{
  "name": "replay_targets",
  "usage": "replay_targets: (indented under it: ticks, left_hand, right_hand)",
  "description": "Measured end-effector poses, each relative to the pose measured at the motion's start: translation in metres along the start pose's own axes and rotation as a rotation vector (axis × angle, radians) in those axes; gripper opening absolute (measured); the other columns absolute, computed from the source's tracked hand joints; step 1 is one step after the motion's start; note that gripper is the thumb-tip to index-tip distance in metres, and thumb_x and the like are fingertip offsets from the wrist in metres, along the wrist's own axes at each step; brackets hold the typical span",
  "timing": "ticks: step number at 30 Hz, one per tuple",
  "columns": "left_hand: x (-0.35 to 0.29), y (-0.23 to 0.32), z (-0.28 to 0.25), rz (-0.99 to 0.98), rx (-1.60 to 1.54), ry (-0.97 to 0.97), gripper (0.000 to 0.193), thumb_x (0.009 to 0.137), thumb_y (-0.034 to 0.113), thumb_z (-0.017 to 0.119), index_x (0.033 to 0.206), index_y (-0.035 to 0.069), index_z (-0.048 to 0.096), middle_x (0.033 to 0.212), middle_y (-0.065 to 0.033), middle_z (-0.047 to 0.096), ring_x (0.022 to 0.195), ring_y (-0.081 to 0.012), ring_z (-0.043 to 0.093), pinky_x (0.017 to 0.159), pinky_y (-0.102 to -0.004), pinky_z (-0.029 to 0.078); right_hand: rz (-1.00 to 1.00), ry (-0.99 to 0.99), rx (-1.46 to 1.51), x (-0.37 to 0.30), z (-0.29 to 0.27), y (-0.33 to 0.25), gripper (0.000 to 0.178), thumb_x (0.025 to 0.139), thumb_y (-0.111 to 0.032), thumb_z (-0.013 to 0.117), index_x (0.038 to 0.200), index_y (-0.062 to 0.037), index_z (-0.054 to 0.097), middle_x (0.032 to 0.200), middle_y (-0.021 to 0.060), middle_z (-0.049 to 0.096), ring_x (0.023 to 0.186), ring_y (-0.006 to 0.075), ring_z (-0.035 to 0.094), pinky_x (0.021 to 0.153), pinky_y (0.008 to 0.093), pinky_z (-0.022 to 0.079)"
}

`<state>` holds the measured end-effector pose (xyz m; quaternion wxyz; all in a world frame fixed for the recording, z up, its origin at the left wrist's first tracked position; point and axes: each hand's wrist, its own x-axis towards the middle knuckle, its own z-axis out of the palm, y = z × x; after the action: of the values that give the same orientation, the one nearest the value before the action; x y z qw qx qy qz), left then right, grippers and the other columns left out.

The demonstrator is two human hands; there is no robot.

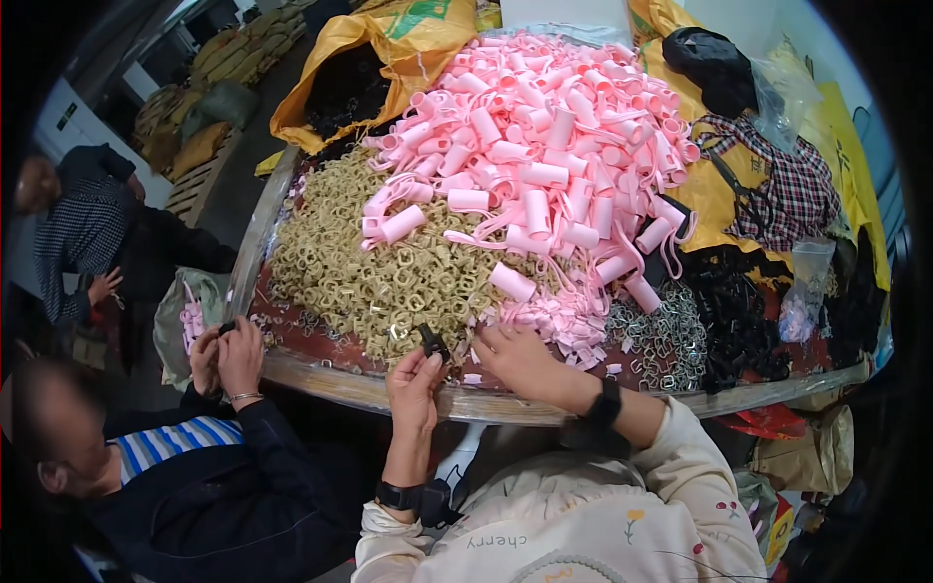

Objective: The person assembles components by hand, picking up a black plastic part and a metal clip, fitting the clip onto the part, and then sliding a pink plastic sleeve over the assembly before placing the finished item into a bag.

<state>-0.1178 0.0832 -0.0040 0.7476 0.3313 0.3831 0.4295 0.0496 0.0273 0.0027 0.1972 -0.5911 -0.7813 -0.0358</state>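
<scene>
My left hand (418, 391) pinches a small black plastic clip (431, 340) upright between thumb and fingers, just above the table's near edge. Beside it, my right hand (525, 361) reaches leftward with its fingers stretched and a little apart. Its fingertips rest where a heap of tan ring-shaped pieces (360, 267) meets a small pile of flat pink pieces (554, 321). Nothing shows in that hand, though the undersides of its fingers are hidden. Beyond both hands rises a large mound of pink tubes with straps (539, 175).
Metal D-shaped rings (671, 335) and black plastic parts (743, 311) lie to the right. An orange sack (330, 83) stands at the far left, a checked cloth (787, 185) at the right. A co-worker's hands (233, 360) hold a black piece at the left. Another person sits behind.
</scene>
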Motion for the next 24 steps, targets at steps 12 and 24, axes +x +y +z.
replay_targets:
  ticks: [12, 24]
  left_hand:
    - [-0.008, 0.006, -0.013, 0.039, -0.047, 0.018, 0.02, 0.073, -0.001, 0.06, 0.092, -0.002, 0.054, 0.077, -0.0059, 0.059, 0.066, -0.0118, 0.057, 0.063, -0.0241, 0.049]
    - [-0.018, 0.002, 0.008, -0.069, -0.096, -0.321, 0.028, 0.073, -0.003, 0.059, 0.1, -0.005, 0.053, 0.091, -0.0093, 0.059, 0.081, -0.012, 0.056, 0.073, -0.022, 0.045]
  right_hand:
    - [0.118, -0.099, 0.082, 0.022, 0.017, 0.002, 0.024, 0.066, -0.017, 0.056, 0.089, -0.0093, 0.051, 0.08, 0.0082, 0.049, 0.066, 0.0276, 0.056, 0.054, 0.037, 0.044]
    - [0.509, -0.441, 1.37, 0.008, -0.02, 0.007, 0.013, 0.077, -0.015, 0.057, 0.074, -0.0031, 0.055, 0.054, -0.0013, 0.048, 0.046, 0.0093, 0.043, 0.043, 0.0236, 0.035]
